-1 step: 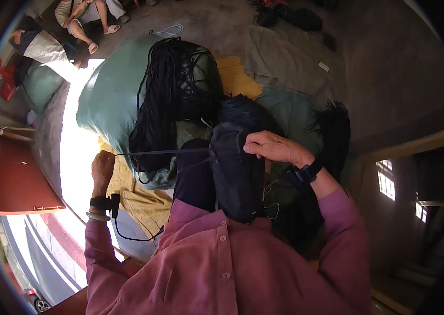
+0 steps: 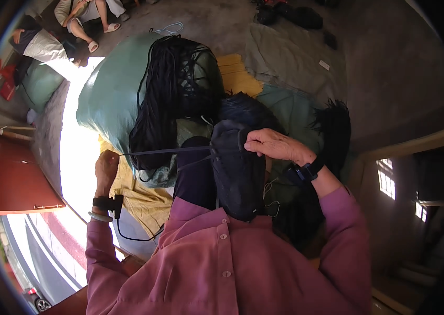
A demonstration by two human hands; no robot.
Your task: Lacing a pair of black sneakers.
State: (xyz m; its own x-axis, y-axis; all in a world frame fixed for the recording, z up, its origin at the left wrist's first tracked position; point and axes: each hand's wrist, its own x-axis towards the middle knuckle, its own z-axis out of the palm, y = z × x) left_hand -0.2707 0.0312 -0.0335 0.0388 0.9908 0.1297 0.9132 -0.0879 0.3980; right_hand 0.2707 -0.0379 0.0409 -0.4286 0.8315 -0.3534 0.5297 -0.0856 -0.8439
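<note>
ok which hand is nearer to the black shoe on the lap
Right. The right hand grips the far end of the black shoe; the left hand is apart from it, off to its left, holding the dark lace stretched out from it.

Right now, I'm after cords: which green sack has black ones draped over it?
The front sack, nearer the left hand, under black cords; the other sack, far left, shows none.

Free room left of black shoe (image 2: 236,181), crossed by lace (image 2: 167,151)
</note>
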